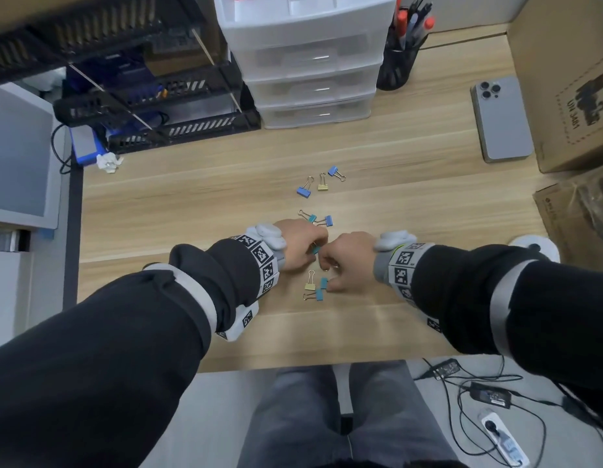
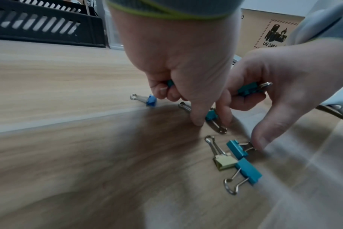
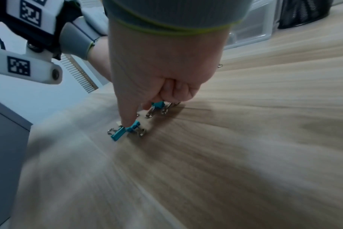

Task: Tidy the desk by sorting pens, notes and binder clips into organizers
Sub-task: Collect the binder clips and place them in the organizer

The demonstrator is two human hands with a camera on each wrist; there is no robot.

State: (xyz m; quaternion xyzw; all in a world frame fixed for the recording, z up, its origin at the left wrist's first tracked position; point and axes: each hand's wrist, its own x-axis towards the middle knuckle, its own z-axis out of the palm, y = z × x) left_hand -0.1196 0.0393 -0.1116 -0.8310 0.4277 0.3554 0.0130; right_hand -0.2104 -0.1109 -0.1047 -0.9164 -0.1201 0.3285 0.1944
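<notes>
Several small binder clips lie on the wooden desk (image 1: pixel 192 204). My left hand (image 1: pixel 313 252) holds a teal clip (image 2: pixel 169 83) in its curled fingers, and its thumb and a finger pinch another teal clip (image 2: pixel 211 115) on the desk. My right hand (image 1: pixel 327 275) meets it from the right. It holds a teal clip (image 2: pixel 247 89) in curled fingers and presses a fingertip on the handle of a teal clip (image 2: pixel 237 149) lying on the desk. Beside that one lie a yellow clip (image 1: pixel 309 286) and a teal clip (image 1: pixel 318 294). Further back lie more clips (image 1: pixel 322 186).
A white drawer unit (image 1: pixel 310 62) stands at the back, with a black mesh pen cup (image 1: pixel 396 65) to its right and black trays (image 1: pixel 141 96) to its left. A phone (image 1: pixel 501 119) and cardboard boxes (image 1: pixel 570 79) lie at the right. Crumpled paper (image 1: pixel 107 162) lies at the left.
</notes>
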